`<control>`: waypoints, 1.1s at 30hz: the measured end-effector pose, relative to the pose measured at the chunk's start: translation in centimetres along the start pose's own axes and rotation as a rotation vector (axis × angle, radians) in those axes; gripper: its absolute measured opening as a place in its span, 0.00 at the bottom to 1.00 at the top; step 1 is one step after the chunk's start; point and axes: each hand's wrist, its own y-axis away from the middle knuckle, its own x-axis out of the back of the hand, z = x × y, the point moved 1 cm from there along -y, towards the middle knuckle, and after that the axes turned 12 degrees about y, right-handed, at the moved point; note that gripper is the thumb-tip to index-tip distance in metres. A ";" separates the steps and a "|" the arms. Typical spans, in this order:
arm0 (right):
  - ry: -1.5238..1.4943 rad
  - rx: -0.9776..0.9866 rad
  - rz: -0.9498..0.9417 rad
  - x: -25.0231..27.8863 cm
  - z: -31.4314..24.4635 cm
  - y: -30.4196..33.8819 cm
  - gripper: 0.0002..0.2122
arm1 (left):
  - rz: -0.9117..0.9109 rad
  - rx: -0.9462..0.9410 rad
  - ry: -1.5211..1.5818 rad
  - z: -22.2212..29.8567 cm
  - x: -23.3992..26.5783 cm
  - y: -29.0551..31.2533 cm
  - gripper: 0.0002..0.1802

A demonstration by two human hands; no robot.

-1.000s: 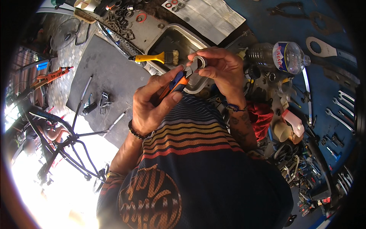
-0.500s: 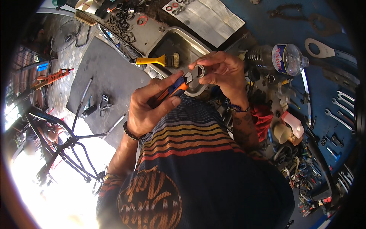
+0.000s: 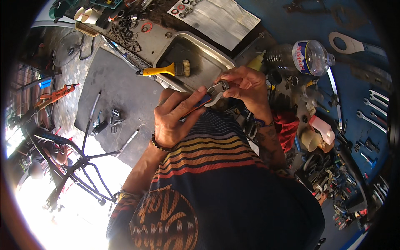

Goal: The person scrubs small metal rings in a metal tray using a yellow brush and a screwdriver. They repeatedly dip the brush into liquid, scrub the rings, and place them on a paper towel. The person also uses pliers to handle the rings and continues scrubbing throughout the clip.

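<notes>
My left hand (image 3: 171, 112) is closed around a utility knife (image 3: 203, 100) with an orange and blue body, most of it hidden under the fingers. Its grey tip reaches a small metal bearing ring (image 3: 224, 85) and appears to touch its edge. Thumb and fingers of my right hand (image 3: 248, 86) pinch that ring. Both hands are just above the near side of a metal tray (image 3: 214, 55) with a dark, wet-looking bottom. Across the tray's left rim lies a yellow-handled paintbrush (image 3: 162, 69), bristles inward.
Rings and a chain (image 3: 125, 35) lie at the far left of the bench. Paper (image 3: 227, 23) holds several more rings. Right of my hands are a clear plastic bottle (image 3: 314, 58), a red cloth (image 3: 287, 132) and wrenches (image 3: 371, 121). A bicycle frame (image 3: 77, 156) stands left.
My left hand has rolled over the knife, covering more of it, and moved right and slightly nearer. The knife tip now meets the ring. The right hand has lowered slightly and turned the ring.
</notes>
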 end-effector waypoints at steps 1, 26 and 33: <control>0.015 -0.004 0.011 0.2 0.1 0.3 0.20 | 0.000 -0.026 -0.013 -0.1 -0.2 -0.1 0.40; 0.106 -0.313 0.452 2.9 2.7 4.6 0.10 | -0.262 0.489 -0.232 -3.6 -3.1 -4.4 0.23; -0.202 -0.092 0.210 0.6 0.8 2.8 0.20 | -0.278 0.677 0.413 1.3 0.5 -4.6 0.26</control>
